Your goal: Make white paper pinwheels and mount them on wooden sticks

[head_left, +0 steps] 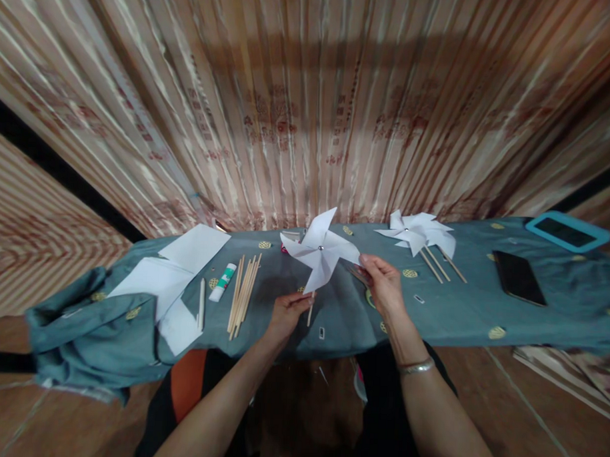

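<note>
A white paper pinwheel [329, 251] with a pin at its centre stands upright over the middle of the table. My left hand [286, 314] is closed round its wooden stick [310, 311], just below the blades. With fingers pinched, my right hand [383, 279] holds the tip of the right-hand blade. Behind the pinwheel, a small red item [284, 246] is partly hidden. To the left of my left hand lie a bundle of wooden sticks [243, 296] and a green and white glue stick [224, 282].
Finished-looking pinwheels [417, 232] with sticks lie to the right. Beyond them are a black phone [520, 279] and a blue-framed device [568, 231]. White paper sheets [156, 280] and a white pencil-like stick [201, 303] lie left on the green cloth [462, 317]. A striped curtain [309, 109] hangs behind.
</note>
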`<action>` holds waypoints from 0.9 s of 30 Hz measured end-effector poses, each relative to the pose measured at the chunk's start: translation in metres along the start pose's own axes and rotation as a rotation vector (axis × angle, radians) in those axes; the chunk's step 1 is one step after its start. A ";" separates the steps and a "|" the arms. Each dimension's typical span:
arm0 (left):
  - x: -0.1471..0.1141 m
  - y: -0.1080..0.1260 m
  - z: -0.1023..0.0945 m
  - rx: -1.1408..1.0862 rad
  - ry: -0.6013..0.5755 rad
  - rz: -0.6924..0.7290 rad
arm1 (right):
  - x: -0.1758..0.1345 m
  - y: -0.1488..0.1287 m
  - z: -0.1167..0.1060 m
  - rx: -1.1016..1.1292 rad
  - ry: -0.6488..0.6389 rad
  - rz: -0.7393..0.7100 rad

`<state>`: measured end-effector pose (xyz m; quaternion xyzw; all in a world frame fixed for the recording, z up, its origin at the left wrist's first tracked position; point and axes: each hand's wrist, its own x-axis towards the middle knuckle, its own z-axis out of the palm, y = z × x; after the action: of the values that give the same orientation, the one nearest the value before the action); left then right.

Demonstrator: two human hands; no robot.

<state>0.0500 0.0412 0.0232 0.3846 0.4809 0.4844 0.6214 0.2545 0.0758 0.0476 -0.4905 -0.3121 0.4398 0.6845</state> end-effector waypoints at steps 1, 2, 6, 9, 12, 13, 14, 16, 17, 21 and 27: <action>0.000 0.000 0.000 -0.001 -0.002 0.005 | 0.000 0.000 0.000 -0.003 -0.003 -0.003; 0.001 0.000 0.000 -0.002 -0.003 0.008 | 0.000 0.000 -0.001 -0.009 -0.004 -0.005; 0.003 -0.003 -0.001 -0.005 0.028 0.014 | -0.001 0.001 -0.001 -0.022 -0.016 0.007; 0.004 -0.004 -0.001 0.004 0.051 0.032 | -0.003 0.002 0.001 -0.032 -0.030 0.026; 0.005 -0.003 -0.002 0.013 0.051 0.058 | -0.007 0.003 0.002 -0.051 -0.058 0.038; 0.005 -0.002 -0.002 0.016 0.051 0.060 | -0.008 0.004 0.003 -0.058 -0.070 0.041; 0.005 -0.002 -0.002 0.017 0.052 0.058 | -0.010 0.005 0.003 -0.066 -0.084 0.044; 0.005 0.000 -0.002 0.015 0.054 0.055 | -0.013 0.006 0.004 -0.081 -0.113 0.049; 0.004 0.001 -0.003 0.014 0.056 0.056 | -0.015 0.006 0.005 -0.087 -0.128 0.051; 0.004 0.002 -0.003 0.003 0.066 0.061 | -0.022 0.008 0.010 -0.099 -0.174 0.064; 0.004 0.002 -0.003 -0.006 0.069 0.062 | -0.033 0.010 0.019 -0.158 -0.285 0.082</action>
<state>0.0473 0.0458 0.0237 0.3807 0.4882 0.5179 0.5903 0.2213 0.0547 0.0442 -0.4876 -0.4194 0.5068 0.5740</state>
